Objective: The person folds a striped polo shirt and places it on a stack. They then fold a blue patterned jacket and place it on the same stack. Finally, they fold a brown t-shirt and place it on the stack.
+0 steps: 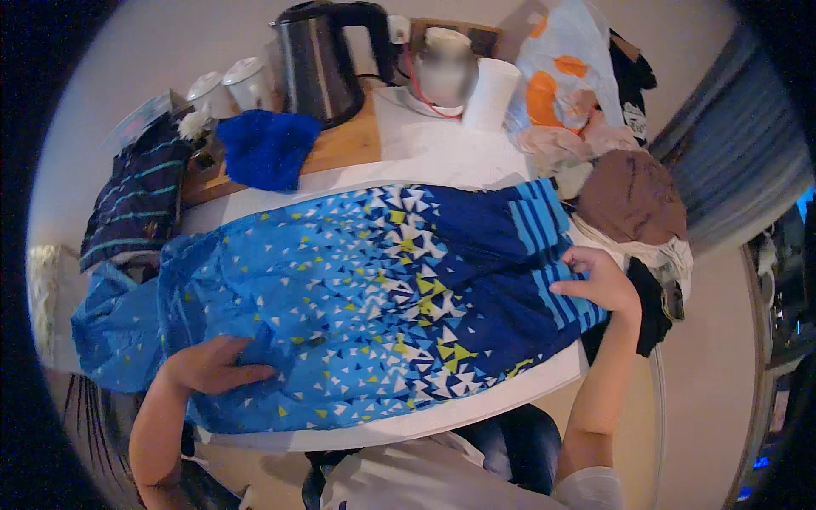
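A blue garment (340, 289) lies spread over the white table. Its left part is light blue, a scatter of white, yellow and navy triangles runs down the middle, and the right end is navy with light-blue stripes. A loose fold of it hangs over the table's left edge. Near its lower left, my left hand (217, 367) rests flat on the cloth with the thumb apart. At the striped end, my right hand (599, 280) touches the fabric, thumb and fingers spread with a gap between them.
Along the back stand a kettle (319, 68), two white lidded cups (246, 83), a white paper roll (491, 95) and a plastic bag (561, 68). A blue cloth (268, 149) drapes over the wooden tray (348, 140). Clothes lie left (140, 191) and right (633, 200).
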Demonstrator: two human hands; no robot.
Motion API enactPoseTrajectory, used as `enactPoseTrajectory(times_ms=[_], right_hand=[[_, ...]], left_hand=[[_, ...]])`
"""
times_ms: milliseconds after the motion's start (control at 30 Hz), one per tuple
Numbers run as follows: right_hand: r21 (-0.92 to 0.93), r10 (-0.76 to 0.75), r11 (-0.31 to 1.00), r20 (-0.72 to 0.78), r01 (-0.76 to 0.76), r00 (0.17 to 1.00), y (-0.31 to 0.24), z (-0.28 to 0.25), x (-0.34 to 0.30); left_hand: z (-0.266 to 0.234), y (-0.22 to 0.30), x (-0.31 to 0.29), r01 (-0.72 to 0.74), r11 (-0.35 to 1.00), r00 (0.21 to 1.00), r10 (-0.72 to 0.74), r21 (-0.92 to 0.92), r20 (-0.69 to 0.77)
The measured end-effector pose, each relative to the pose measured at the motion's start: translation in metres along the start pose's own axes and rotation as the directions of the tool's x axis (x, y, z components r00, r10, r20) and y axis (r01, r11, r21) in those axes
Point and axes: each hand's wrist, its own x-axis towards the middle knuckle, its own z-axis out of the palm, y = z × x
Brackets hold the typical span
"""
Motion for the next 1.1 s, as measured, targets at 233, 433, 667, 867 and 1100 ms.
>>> enactPoseTrajectory(times_ms=[233,433,667,867,1100], right_hand=[[-0.428,-0.315,0.896,-0.425,0.118,0.849,-0.044,0.017,-0.017],[-0.403,-0.849,0.412,0.157,0.817,0.505,-0.19,0.094,-0.018],[-0.506,-0.938,0.181,0.17,0.843,0.303,-0.21,0.199,0.034],[-0.325,-0.971,0.226,0.001,0.918,0.239,-0.193,0.211,0.049],[-0.208,-0.854,0.447,0.192,0.87,0.484,-0.197,0.207,0.053]], left_hand=[[-0.038,0.029,-0.016,0.198,0.91,0.961,-0.107,0.364,-0.255],[-0.046,-0.029,0.0,0.233,0.865,0.69,0.176,0.445,-0.702],[-0.045,-0.043,0.029,0.128,0.794,0.588,0.422,0.594,-0.69],[-0.05,-0.072,0.037,0.36,0.763,0.577,0.271,0.538,-0.77],[-0.052,-0.065,-0.002,0.303,0.793,0.62,0.256,0.528,-0.741]])
